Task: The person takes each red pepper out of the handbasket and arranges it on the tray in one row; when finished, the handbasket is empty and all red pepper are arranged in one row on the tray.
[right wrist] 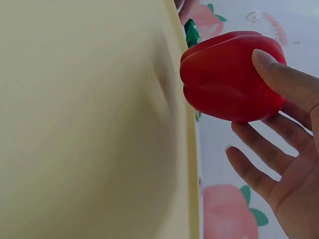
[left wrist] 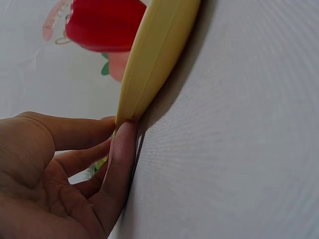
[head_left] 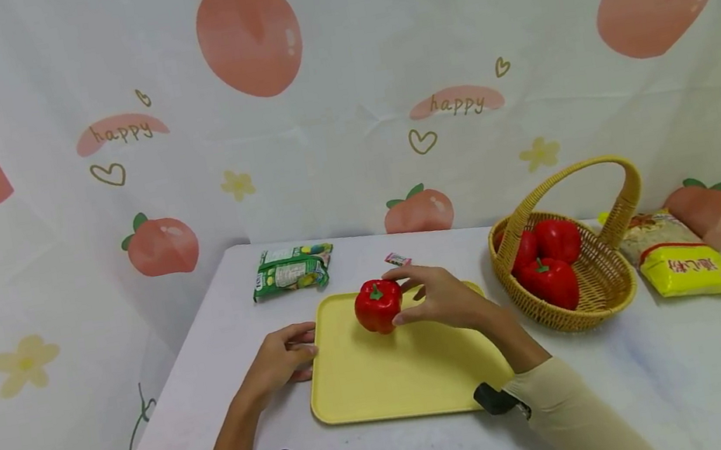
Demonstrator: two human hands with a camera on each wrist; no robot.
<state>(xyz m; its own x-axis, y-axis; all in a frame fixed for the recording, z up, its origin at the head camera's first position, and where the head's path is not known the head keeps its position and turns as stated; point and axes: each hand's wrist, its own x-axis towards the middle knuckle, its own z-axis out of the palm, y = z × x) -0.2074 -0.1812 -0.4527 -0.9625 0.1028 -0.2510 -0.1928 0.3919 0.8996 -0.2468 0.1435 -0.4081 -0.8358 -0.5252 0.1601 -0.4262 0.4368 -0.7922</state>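
My right hand (head_left: 439,297) holds a red bell pepper (head_left: 376,309) with a green stem over the far part of a yellow tray (head_left: 400,384). In the right wrist view the thumb lies along one side of the pepper (right wrist: 229,77), and a gap shows between it and the tray surface (right wrist: 89,119). At the tray's left edge, my left hand (head_left: 280,359) pinches the rim. The left wrist view shows the thumb and a finger meeting on the tray's rim (left wrist: 154,55), while the other fingers curl loosely below.
On the right stands a wicker basket (head_left: 602,277) with a tall handle, holding several red peppers (head_left: 549,282). Beside it lies a yellow and clear food bag (head_left: 693,267). A green snack packet (head_left: 293,269) lies back left, and a small pink wrapper (head_left: 397,259) sits behind the tray.
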